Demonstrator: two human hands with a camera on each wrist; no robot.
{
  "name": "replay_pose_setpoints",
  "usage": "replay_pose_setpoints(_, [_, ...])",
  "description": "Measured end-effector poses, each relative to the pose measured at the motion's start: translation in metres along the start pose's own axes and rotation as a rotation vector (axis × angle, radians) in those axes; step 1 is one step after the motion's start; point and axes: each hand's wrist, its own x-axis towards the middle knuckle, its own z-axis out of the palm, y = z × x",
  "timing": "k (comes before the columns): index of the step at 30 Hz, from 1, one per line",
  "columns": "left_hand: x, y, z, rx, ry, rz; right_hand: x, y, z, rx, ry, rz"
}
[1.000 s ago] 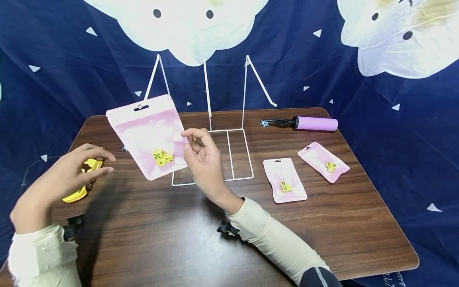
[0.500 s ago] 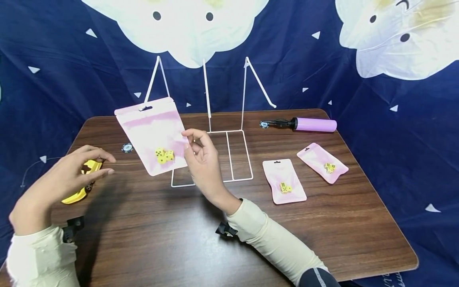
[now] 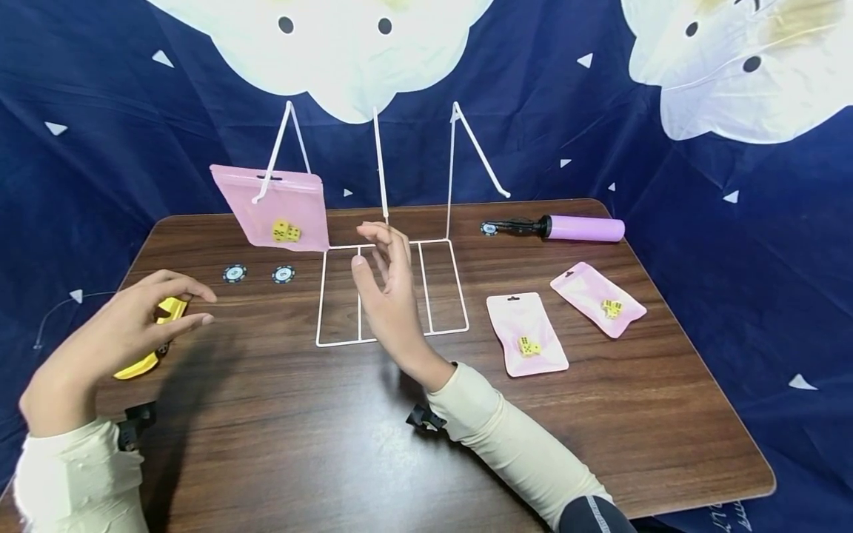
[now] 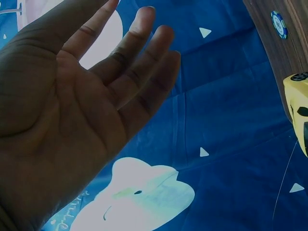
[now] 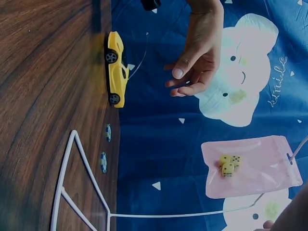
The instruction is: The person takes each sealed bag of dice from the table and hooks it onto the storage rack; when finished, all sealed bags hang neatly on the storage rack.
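A pink zip bag [image 3: 300, 211] with yellow dice in its bottom hangs by its slot on the left arm of a white wire rack [image 3: 460, 292]. To the right of that bag, my right hand [image 3: 393, 303] is raised over the rack's base, apart from the bag and holding nothing. My left hand [image 3: 129, 333] hovers on the left near a yellow toy car [image 3: 140, 366] and partly hides it; nothing lies between its fingers. In the right wrist view the hanging bag [image 5: 252, 166] shows its dice side on.
Two more pink bags, one nearer [image 3: 526, 318] and one farther [image 3: 589, 296], lie on the table's right side. Behind them is a purple hand pump [image 3: 586, 228] with a poker chip [image 3: 489, 229] by its nozzle. Two other chips [image 3: 235, 274] lie under the hanging bag.
My right hand has let go of the pink bag, its fingers opening and moving slightly right. The bag now hangs from the rack's left arm. The left hand has stayed put.
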Motion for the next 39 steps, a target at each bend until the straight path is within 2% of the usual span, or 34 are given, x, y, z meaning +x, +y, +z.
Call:
replay_pose_setpoints(14, [0.002,0.003,0.003,0.004,0.002,0.023,-0.001,0.006,-0.006,-0.054,-0.008,-0.019])
replay_pose_setpoints(22, [0.005,0.002,0.011,-0.018,0.016,0.07,0.0,0.013,-0.024,-0.026,-0.004,0.0])
replay_pose_setpoints(28, [0.01,0.007,0.018,-0.052,-0.047,0.042,0.001,0.019,-0.043,-0.053,0.033,0.06])
replay_pose_setpoints(31, [0.015,0.011,0.021,-0.064,-0.086,0.028,0.001,0.021,-0.051,-0.056,0.056,0.062])
replay_pose_setpoints(35, [0.021,0.015,0.027,-0.063,-0.109,0.029,0.002,0.022,-0.062,-0.059,0.084,0.053])
replay_pose_setpoints(39, [0.028,0.019,0.036,-0.054,-0.14,0.039,0.001,0.019,-0.073,-0.083,0.098,0.083])
